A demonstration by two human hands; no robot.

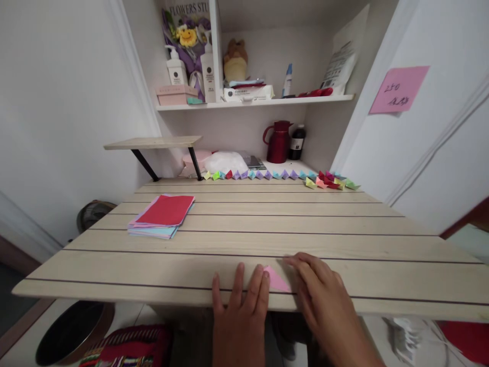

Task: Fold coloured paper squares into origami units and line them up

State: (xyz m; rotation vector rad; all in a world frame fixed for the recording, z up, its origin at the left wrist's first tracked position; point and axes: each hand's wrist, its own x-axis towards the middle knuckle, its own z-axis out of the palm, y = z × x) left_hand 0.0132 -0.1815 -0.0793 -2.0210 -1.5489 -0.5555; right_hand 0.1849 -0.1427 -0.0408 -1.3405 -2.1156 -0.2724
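A small pink paper triangle (277, 280) lies at the near edge of the wooden table (267, 224). My left hand (240, 311) rests flat beside it, fingers stretched out and touching its left corner. My right hand (324, 300) lies over the paper's right side with the fingers spread flat, pressing it down. Neither hand grips anything.
A stack of coloured paper sheets (163, 215) with a red one on top lies at the left. A row of small folded paper pieces (263, 175) lines the far edge, with a pile (330, 181) at its right. A red jug (278, 141) and shelves stand behind.
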